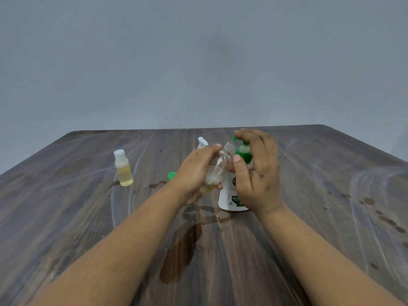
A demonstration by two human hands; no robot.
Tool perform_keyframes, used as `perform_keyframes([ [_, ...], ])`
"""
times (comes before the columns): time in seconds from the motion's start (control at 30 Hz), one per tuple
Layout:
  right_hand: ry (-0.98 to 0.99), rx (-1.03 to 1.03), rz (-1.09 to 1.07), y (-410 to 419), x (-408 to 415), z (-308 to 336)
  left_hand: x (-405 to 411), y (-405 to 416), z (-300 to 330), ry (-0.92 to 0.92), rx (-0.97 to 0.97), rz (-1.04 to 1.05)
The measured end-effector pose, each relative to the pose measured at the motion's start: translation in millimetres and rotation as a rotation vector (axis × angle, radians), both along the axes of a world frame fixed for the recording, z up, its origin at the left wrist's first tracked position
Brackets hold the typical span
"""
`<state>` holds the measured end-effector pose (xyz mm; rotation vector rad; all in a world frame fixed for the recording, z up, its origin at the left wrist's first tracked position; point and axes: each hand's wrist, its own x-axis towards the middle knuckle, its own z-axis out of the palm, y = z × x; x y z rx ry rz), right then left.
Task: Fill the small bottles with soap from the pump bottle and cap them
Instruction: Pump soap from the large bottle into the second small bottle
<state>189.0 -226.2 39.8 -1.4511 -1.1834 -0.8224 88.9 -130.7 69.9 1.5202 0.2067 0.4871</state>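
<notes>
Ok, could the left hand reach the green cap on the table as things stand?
Probably not freely: the left hand grips the tilted small bottle, so its fingers are taken. The green cap lies right beside that wrist with nothing between them, so it looks reachable once the bottle is set down.

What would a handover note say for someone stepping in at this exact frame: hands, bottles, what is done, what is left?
Left hand: grips an uncapped small bottle, tilted, mouth toward the pump spout; a little soap at its bottom.
Right hand: fingers over the pump head of the pump bottle, which stands on the table.
Done: one capped bottle stands filled at left.
Left: finish filling the held bottle and cap it. A green cap lies behind the left hand; a white item behind it is unclear. The table has wet patches.
</notes>
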Motion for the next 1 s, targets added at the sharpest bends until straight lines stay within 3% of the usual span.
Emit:
perform_keyframes([
  [1.0, -0.016, 0.008, 0.005, 1.2, 0.8, 0.1, 4.0, 4.6, -4.9, 0.011, 0.007, 0.006],
])
